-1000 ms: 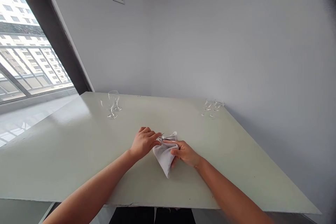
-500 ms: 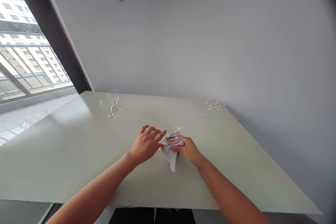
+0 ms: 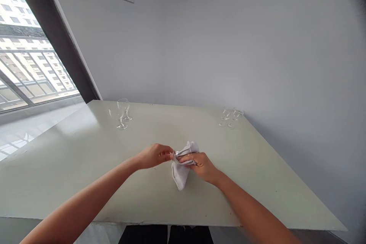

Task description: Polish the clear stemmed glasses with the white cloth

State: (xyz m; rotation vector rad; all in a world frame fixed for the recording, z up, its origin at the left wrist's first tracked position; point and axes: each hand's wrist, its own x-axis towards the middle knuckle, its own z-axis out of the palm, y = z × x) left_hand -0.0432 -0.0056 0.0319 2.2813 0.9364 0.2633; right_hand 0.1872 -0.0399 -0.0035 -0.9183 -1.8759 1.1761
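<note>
My right hand [image 3: 201, 166] is wrapped around a white cloth [image 3: 180, 177], its fingers pressed into the folds over a wine glass. Only bits of the clear wine glass [image 3: 176, 154] show, near my left fingertips and among the folds; it appears tipped sideways. My left hand [image 3: 157, 156] comes in from the left, with thumb and fingers closed on the glass's end, seemingly the foot. A corner of the cloth hangs down toward the tabletop. Most of the glass is hidden by cloth and fingers.
Two stemmed glasses [image 3: 122, 116] stand at the back left of the pale table [image 3: 85, 183]. A second pair of stemmed glasses [image 3: 230, 116] is at the back right, near the wall [image 3: 243, 38]. The table's front edge lies close to my body.
My left hand has gone from raised, spread fingers to a pinch on the glass's end. My right hand and the cloth have shifted and turned slightly.
</note>
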